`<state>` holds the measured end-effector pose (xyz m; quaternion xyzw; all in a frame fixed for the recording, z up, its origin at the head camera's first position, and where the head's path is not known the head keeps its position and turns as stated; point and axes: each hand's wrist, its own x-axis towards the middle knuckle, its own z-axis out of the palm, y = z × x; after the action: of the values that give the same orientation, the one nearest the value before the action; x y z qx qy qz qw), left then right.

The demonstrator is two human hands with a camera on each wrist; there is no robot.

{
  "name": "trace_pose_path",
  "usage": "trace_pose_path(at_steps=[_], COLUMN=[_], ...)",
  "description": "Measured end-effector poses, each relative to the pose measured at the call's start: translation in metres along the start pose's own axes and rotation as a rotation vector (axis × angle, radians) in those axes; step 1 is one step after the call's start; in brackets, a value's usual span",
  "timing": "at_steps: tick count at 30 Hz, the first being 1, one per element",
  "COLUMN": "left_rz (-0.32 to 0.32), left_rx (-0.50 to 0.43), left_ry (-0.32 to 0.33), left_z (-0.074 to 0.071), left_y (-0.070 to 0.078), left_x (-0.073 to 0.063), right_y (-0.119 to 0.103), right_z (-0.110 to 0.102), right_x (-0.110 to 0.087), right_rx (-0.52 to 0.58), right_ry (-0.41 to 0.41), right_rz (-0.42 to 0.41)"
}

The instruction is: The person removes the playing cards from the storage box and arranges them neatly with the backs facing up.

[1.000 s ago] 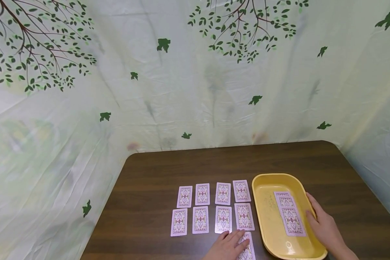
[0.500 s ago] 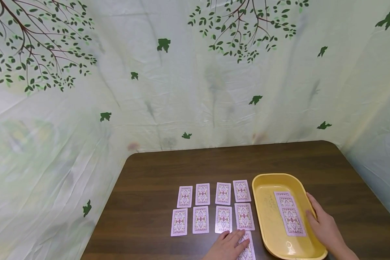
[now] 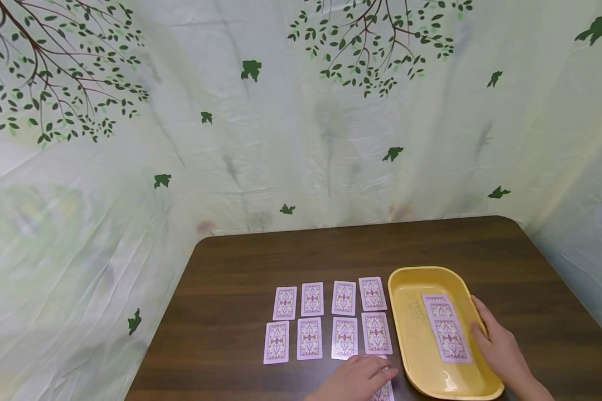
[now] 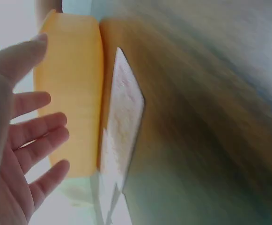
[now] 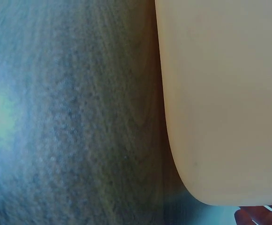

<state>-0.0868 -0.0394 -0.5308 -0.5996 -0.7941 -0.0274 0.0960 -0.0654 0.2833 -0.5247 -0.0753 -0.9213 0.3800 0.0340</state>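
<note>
My left hand [image 3: 353, 381] is over the nearest playing card [image 3: 383, 392], covering much of it. In the left wrist view its fingers [image 4: 37, 126] are loosely bent, above the card and apart from it, with nothing between them. My right hand [image 3: 504, 352] grips the right rim of a yellow tray [image 3: 412, 328], thumb on the inner side and fingers outside. Inside the tray lie overlapping playing cards [image 3: 451, 338], patterned backs up. The right wrist view shows the tray's outer wall [image 5: 229, 103] and a bit of fingers [image 5: 260, 215] at its lower edge.
Two rows of face-down cards lie left of the tray, among them a far right card [image 3: 373, 293] and a near left card [image 3: 276, 342]. The dark wooden table [image 3: 221, 312] ends at a leaf-printed cloth [image 3: 331, 167] behind.
My left hand has risen off the nearest card and shifted slightly right, with its fingers drawn closer together. The right hand stays on the tray, and the cards lie as before.
</note>
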Motion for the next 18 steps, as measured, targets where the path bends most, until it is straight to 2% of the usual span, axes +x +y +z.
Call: trace_pose_path(at_steps=[5,9,12,15,18], left_rz=[0.118,0.177,0.173,0.131,0.078], left_rx=[-0.090,-0.093,-0.105,-0.124,-0.095], left_ry=[-0.005,0.069,0.163,0.252,0.272], left_z=[-0.014,-0.023,-0.027,-0.028,-0.026], left_y=[0.001,0.004,0.007,0.010,0.011], left_x=[0.018,0.035,0.050,0.065,0.079], right_y=[0.001,0.002,0.003,0.003,0.003], right_z=[0.000,0.000,0.001,0.002,0.004], right_x=[-0.001,-0.001,-0.002,-0.001,-0.001], right_rx=[0.000,0.004,0.005,0.000,-0.005], right_ry=[0.017,0.022,0.022,0.041,0.076], right_rz=[-0.003,-0.003,-0.004,-0.022,-0.051])
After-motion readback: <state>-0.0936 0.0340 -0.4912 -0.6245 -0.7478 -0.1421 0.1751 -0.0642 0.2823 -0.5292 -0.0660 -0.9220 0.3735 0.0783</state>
